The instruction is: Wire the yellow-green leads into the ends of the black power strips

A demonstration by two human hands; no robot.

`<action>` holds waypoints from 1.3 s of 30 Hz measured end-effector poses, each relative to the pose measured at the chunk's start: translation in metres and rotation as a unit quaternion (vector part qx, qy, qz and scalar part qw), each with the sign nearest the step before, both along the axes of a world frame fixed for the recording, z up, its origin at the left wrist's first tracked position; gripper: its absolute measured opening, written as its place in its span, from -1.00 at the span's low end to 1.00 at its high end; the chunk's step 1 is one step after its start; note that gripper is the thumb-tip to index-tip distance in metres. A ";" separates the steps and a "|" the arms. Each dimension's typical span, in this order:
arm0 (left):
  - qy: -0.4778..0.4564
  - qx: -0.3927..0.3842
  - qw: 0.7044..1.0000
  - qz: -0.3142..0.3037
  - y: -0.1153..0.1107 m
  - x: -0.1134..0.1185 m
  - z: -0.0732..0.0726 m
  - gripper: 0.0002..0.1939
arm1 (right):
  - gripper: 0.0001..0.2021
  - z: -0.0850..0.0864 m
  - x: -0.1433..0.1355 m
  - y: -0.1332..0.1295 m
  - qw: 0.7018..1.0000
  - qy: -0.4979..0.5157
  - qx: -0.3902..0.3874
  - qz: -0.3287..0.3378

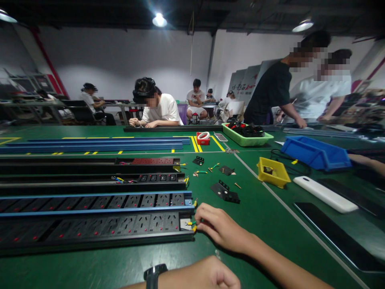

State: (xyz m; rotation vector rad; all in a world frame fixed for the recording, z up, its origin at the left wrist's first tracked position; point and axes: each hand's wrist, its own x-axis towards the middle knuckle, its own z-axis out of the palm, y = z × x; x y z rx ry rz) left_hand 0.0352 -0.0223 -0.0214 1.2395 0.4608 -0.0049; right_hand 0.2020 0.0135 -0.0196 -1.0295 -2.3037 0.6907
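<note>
Okay so the biggest thing here is the green table (pixel 120 263), with long strips laid across its left side. The closest is a black socket strip (pixel 123 225) with little red dots, its open end pointing at the right hand.

Containers, big ones first: the blue bin (pixel 314 155) sits over on the right, can't really make out its insides. The green basket (pixel 255 140) near the far edge is heaped with black stuff (pixel 246 130) plus some red bits. The yellow bin (pixel 272 179) is closer in, with a small dark piece (pixel 267 169) inside.

Hands: the left hand (pixel 215 275), watch on the wrist, is curled low in front of the strip; can't tell if it's gripping anything. The right hand (pixel 215 224) has thumb and fingertips pinched on a wire.

Smaller stuff: the red box (pixel 203 141) beyond the strips has a white ring (pixel 203 135) on top. Tiniest is that green-and-yellow wire (pixel 190 223), at the open end of the closest strip.
</note>
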 end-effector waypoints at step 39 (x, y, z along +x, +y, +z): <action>0.001 -0.014 1.000 -0.004 0.000 -0.001 0.004 -0.24 | -0.91 0.000 0.000 0.000 1.000 0.006 0.009 0.006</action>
